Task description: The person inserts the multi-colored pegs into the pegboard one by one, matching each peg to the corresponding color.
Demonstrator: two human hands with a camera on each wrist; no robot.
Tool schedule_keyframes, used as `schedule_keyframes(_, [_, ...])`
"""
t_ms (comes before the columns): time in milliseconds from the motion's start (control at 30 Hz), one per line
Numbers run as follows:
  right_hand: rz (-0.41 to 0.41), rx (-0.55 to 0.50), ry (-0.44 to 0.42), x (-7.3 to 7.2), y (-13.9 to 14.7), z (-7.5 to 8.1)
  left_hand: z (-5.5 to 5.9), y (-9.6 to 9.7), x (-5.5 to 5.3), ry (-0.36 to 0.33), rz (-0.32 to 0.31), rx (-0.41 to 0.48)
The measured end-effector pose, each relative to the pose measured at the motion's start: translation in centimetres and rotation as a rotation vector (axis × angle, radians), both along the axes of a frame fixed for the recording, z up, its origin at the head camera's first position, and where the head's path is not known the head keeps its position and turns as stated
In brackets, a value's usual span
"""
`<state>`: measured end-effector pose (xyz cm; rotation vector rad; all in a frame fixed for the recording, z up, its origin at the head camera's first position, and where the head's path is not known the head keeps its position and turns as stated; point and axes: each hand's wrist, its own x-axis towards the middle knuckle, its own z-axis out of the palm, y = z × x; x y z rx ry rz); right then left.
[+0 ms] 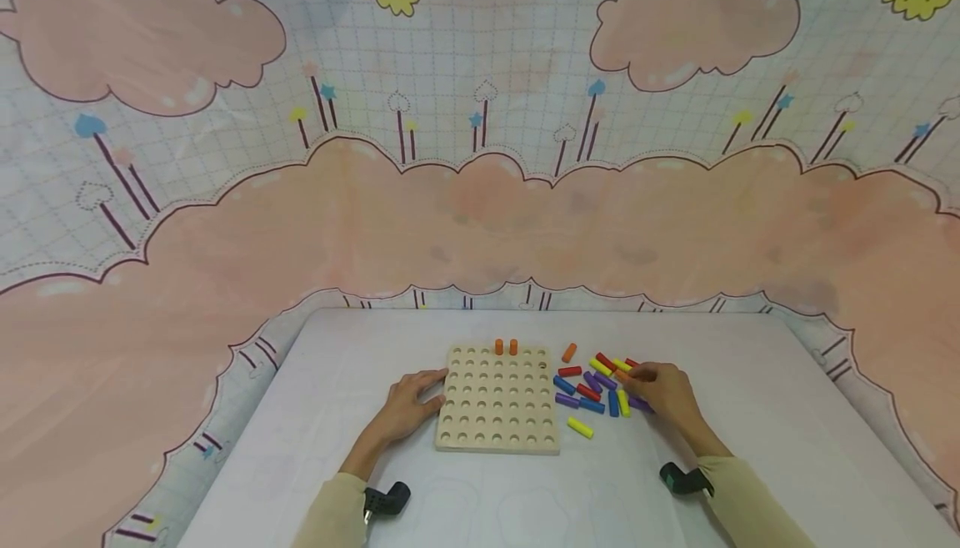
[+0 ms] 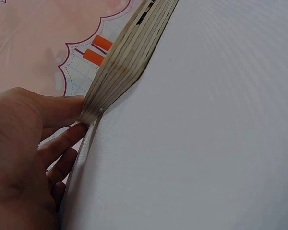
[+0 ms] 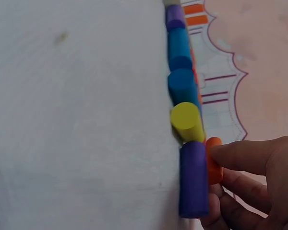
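My left hand (image 1: 408, 402) rests its fingertips against the left edge of a square wooden pegboard (image 1: 497, 452), which has rows of round holes. Fairly straight, relaxed fingers touch the board's side in the left wrist view. Two orange pegs (image 1: 506, 347) stand upright in its back row. Over at the right, my right hand (image 1: 663, 394) pinches another orange peg (image 3: 214, 160) between thumb and fingers, at the right side of a loose pile of pegs. Right beside that peg lies a purple peg (image 3: 194, 179), with a yellow peg (image 3: 186, 120) just beyond it.
Several red, yellow, blue and purple pegs (image 1: 592, 406) lie scattered right of the board. One orange peg (image 1: 570, 353) lies behind them, and a yellow peg (image 1: 580, 427) lies nearest the front. A white table (image 1: 300, 448) carries everything, with a patterned cloth (image 1: 450, 231) behind it.
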<state>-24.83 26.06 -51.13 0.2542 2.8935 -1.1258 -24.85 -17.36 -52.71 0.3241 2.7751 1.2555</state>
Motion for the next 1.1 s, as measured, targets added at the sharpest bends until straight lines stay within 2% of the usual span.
schedule_keyframes(300, [0.052,-0.015,0.045,0.3,-0.8,1.2,0.0,0.0,-0.1,0.007,0.0,-0.008])
schedule_keyframes(533, [0.086,-0.047,0.117,0.0,-2.0,2.0,-0.1,0.0,0.1,0.015,0.0,-0.006])
schedule_keyframes(967, [0.066,-0.15,0.171,-1.0,-5.0,3.1,-0.3,0.1,0.2,0.011,0.012,0.008])
schedule_keyframes(1100, [0.064,-0.218,0.17,-1.2,-5.9,3.1,-0.3,0.1,0.2,0.012,0.015,0.005])
